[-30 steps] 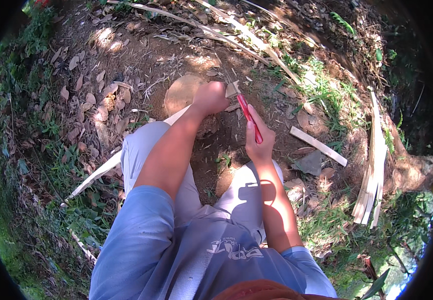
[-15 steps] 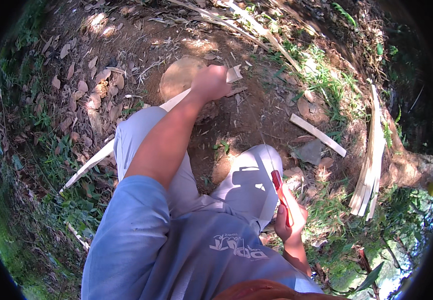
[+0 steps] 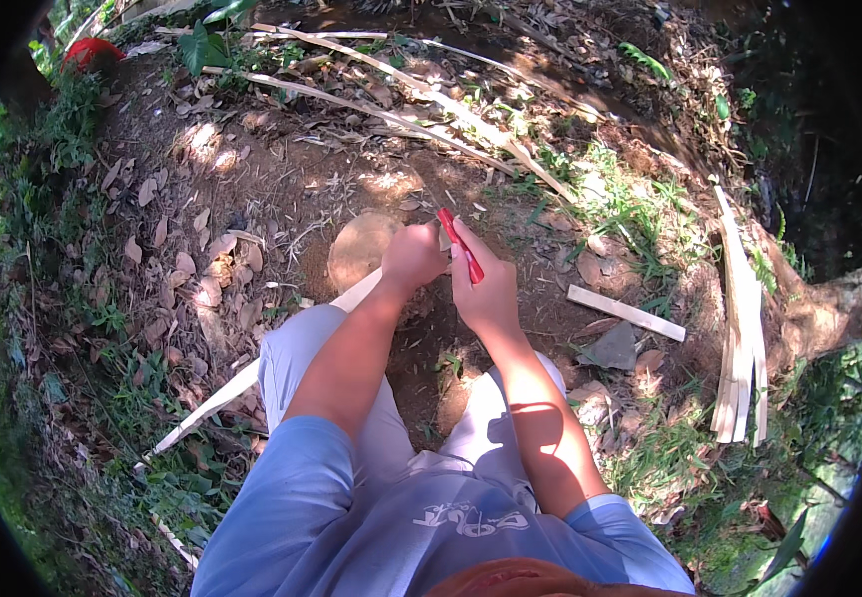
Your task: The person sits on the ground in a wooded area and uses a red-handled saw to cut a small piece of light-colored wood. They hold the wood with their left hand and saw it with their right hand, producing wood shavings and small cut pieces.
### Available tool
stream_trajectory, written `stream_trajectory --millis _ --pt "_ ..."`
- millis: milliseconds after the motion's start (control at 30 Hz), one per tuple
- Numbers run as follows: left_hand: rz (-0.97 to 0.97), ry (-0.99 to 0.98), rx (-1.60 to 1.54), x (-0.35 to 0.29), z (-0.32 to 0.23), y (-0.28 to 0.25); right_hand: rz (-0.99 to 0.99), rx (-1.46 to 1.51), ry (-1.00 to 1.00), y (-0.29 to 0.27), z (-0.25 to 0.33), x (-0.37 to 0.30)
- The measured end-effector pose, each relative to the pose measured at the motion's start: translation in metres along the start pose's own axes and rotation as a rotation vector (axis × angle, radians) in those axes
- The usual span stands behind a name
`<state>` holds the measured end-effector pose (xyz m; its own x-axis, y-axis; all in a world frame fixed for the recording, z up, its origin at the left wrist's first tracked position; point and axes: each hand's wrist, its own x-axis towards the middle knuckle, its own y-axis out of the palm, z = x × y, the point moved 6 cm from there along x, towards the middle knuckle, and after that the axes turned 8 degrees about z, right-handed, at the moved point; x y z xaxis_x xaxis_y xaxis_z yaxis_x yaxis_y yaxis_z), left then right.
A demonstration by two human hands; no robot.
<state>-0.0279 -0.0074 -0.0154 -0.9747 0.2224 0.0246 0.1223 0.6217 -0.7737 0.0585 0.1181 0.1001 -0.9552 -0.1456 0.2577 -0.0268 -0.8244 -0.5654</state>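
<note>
I sit on bare earth with my knees apart. My left hand (image 3: pixel 412 257) grips the end of a long pale bamboo strip (image 3: pixel 214 402), which runs back under my left leg to the lower left. That end rests at a round flat wooden block (image 3: pixel 359 249) on the ground. My right hand (image 3: pixel 487 291) holds a red-handled knife (image 3: pixel 461 245), handle pointing up and away, right beside my left hand. The blade is hidden behind the hands.
A short pale wood piece (image 3: pixel 625 311) lies to the right, with a bundle of split strips (image 3: pixel 740 318) further right. Long bamboo canes (image 3: pixel 401 99) cross the ground ahead. Dry leaves, grass tufts and a red object (image 3: pixel 93 50) at top left.
My right hand with the knife swung down beside my right knee half a second ago and has come back up next to my left hand. The left hand stayed on the strip.
</note>
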Motion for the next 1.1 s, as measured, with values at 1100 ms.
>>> stream_trajectory --millis 1100 --pt "-0.049 0.065 0.048 0.009 0.011 0.001 0.19 -0.161 0.217 -0.135 0.11 -0.164"
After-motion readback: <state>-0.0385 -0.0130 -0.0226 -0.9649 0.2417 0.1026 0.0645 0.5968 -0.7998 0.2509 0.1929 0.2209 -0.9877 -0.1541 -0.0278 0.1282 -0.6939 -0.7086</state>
